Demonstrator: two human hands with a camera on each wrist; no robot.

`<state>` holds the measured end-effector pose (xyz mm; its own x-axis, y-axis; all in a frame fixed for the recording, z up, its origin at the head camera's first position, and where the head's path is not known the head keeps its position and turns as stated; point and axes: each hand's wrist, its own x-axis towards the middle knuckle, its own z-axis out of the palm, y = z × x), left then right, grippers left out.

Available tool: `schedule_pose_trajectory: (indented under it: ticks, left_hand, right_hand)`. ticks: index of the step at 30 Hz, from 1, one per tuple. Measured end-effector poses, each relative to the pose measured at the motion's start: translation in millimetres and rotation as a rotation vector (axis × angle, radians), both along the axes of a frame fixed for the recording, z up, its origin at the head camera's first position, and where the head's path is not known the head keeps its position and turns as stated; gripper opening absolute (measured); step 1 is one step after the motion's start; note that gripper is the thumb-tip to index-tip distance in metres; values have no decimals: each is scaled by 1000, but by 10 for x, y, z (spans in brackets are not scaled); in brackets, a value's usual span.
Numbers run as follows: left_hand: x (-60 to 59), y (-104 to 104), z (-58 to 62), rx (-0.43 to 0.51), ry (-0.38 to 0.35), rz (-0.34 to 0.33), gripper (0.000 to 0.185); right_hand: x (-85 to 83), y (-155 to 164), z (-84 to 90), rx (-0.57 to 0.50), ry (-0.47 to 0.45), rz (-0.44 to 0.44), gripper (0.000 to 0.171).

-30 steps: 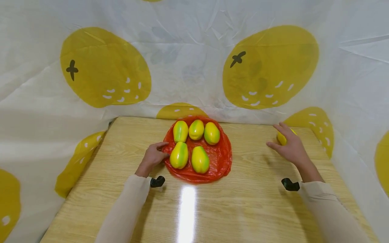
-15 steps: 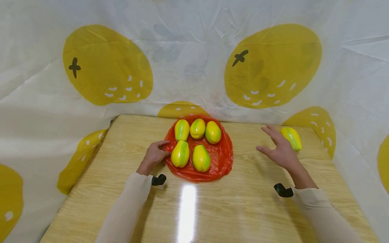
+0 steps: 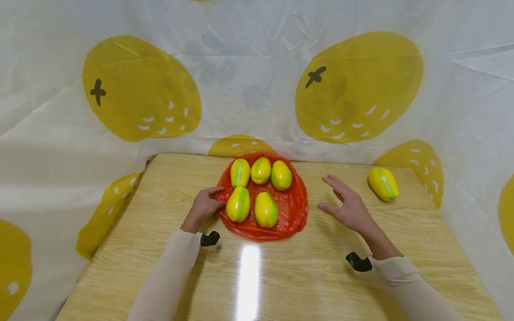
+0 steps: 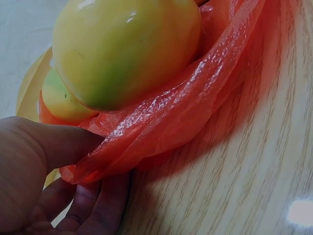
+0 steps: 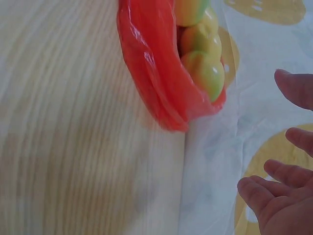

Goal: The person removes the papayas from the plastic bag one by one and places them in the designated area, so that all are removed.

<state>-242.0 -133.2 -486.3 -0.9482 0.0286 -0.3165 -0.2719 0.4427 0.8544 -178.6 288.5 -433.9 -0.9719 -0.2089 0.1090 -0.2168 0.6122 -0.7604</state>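
Observation:
A red plastic bag (image 3: 289,209) lies spread in a round shape on the table, its edge rolled up. Several yellow-green papayas (image 3: 238,204) rest on it, three at the back and two in front. My left hand (image 3: 204,206) pinches the bag's left edge, thumb above and fingers beneath, as the left wrist view shows. Holding nothing, my right hand (image 3: 349,208) hovers to the right of the bag with its fingers spread and apart from it. A single papaya (image 3: 383,183) lies on the table beyond that hand, at the back right.
The wooden table (image 3: 305,281) meets a white cloth (image 3: 249,89) printed with yellow fruit at its back and sides. A black wrist mount (image 3: 358,262) juts from the right sleeve, and another mount (image 3: 209,239) from the left.
My right hand has moved left, away from the single papaya toward the bag, leaving that papaya fully in sight. The left hand keeps its hold on the bag.

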Motion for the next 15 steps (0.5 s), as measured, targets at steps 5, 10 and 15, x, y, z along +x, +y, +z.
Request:
schedule_pose_trajectory:
  ticks: [5, 10, 15]
  left_hand:
    - [-1, 4, -19, 0, -5, 4, 61]
    - [14, 20, -10, 15, -11, 11, 62]
    - [23, 5, 14, 12, -6, 10, 62]
  right_hand:
    - [15, -137, -41, 2, -5, 22, 75]
    - [19, -246, -66, 11, 1, 36, 77]
    - [31, -363, -96, 7, 10, 55, 77]
